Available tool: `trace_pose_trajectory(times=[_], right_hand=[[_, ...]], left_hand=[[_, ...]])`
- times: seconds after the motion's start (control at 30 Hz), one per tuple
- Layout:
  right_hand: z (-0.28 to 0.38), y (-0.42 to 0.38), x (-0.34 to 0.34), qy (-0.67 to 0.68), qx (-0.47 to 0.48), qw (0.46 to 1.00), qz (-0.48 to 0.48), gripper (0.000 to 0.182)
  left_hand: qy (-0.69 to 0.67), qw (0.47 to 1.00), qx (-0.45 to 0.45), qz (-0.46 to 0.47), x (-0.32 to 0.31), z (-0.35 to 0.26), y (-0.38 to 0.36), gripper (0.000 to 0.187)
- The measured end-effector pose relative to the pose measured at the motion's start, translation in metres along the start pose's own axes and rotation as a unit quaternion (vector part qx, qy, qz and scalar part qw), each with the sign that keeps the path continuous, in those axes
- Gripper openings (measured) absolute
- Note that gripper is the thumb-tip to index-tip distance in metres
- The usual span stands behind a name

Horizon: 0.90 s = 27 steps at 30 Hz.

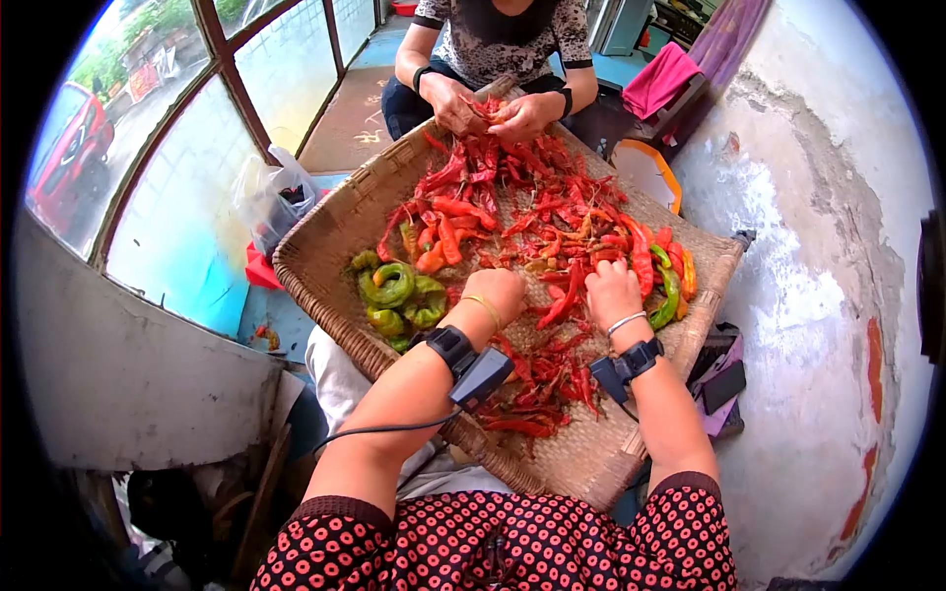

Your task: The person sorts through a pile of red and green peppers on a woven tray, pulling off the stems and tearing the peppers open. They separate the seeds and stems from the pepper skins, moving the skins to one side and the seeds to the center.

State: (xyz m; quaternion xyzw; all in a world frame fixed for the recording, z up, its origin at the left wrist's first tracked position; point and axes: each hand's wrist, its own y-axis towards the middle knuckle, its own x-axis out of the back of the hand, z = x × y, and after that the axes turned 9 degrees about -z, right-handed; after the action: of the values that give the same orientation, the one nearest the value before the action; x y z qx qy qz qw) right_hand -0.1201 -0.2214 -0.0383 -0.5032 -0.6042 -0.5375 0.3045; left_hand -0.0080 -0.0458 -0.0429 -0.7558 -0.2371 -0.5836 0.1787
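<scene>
Red chili peppers [473,207], many of them wrinkled and dried, are spread over a square woven basket tray [325,256]. My left hand [496,295] is closed just above the middle of the tray, its fingertips turned away, so what it holds is hidden. Close to its left lies a cluster of green peppers [394,288]. My right hand [613,294] has its fingers closed on a red chili pepper [566,295] in the right part of the pile. Beside it are a long green pepper [668,295] and a yellow-orange pepper [689,273]. More red chilies [567,379] lie nearer to me between my forearms.
Across the tray another person's hands [493,116] handle red chilies at its far edge. A plastic bag [276,197] stands left of the tray, by the windows. The worn wall [788,325] rises on the right. A cable [384,430] runs from my left wrist device.
</scene>
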Motion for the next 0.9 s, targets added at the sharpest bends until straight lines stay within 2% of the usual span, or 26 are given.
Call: trace_pose_trajectory(times=[0.17, 0.2, 0.27, 0.33, 0.37, 0.4, 0.47, 0.5, 0.6, 0.67, 0.7, 0.8, 0.87, 0.9], right_hand=[[0.009, -0.004, 0.024, 0.072, -0.008, 0.997, -0.006, 0.007], [0.014, -0.004, 0.024, 0.051, 0.013, 0.999, -0.007, 0.014], [0.028, -0.005, 0.025, 0.022, 0.000, 0.989, 0.146, 0.020], [0.039, -0.002, 0.029, 0.053, 0.038, 0.966, 0.251, 0.023], [0.042, -0.002, 0.028, 0.096, 0.057, 0.956, 0.272, 0.024], [0.044, -0.002, 0.023, 0.098, 0.060, 0.956, 0.269, 0.024], [0.043, -0.001, 0.010, 0.183, 0.004, 0.973, 0.142, 0.027], [0.040, 0.005, 0.012, 0.167, -0.023, 0.973, 0.156, 0.033], [0.038, 0.014, 0.023, 0.126, -0.026, 0.981, 0.145, 0.027], [0.045, 0.018, 0.033, 0.162, -0.031, 0.976, 0.139, 0.018], [0.052, 0.019, 0.040, 0.167, -0.023, 0.973, 0.154, 0.018], [0.075, 0.011, 0.041, 0.165, 0.024, 0.965, 0.203, 0.022], [0.093, 0.004, 0.044, 0.164, 0.045, 0.962, 0.216, 0.029], [0.100, -0.001, 0.040, 0.158, 0.039, 0.966, 0.201, 0.028]], left_hand=[[0.029, 0.998, 0.044, 0.040, 0.006, 0.004, 0.003, 0.018], [0.043, 0.997, 0.051, 0.028, 0.006, 0.006, 0.002, 0.017], [0.059, 0.996, 0.061, 0.016, 0.008, 0.009, -0.001, 0.017], [0.057, 0.995, 0.077, 0.021, 0.012, 0.010, -0.003, 0.017], [0.060, 0.995, 0.079, 0.019, 0.014, 0.010, -0.005, 0.017], [0.051, 0.995, 0.080, 0.042, 0.017, 0.010, -0.007, 0.017], [0.043, 0.993, 0.086, 0.064, 0.021, 0.011, -0.009, 0.018], [0.036, 0.994, 0.072, 0.073, 0.022, 0.012, -0.009, 0.019], [0.036, 0.994, 0.033, 0.098, 0.017, 0.016, -0.007, 0.019], [0.057, 0.993, 0.009, 0.105, 0.027, 0.015, -0.012, 0.020], [0.064, 0.992, 0.031, 0.105, 0.020, 0.016, -0.009, 0.022], [0.059, 0.996, 0.025, 0.061, 0.010, 0.022, -0.011, 0.018], [0.062, 0.996, 0.027, 0.049, 0.009, 0.024, -0.014, 0.018], [0.072, 0.996, 0.018, 0.042, 0.009, 0.025, -0.015, 0.018]])
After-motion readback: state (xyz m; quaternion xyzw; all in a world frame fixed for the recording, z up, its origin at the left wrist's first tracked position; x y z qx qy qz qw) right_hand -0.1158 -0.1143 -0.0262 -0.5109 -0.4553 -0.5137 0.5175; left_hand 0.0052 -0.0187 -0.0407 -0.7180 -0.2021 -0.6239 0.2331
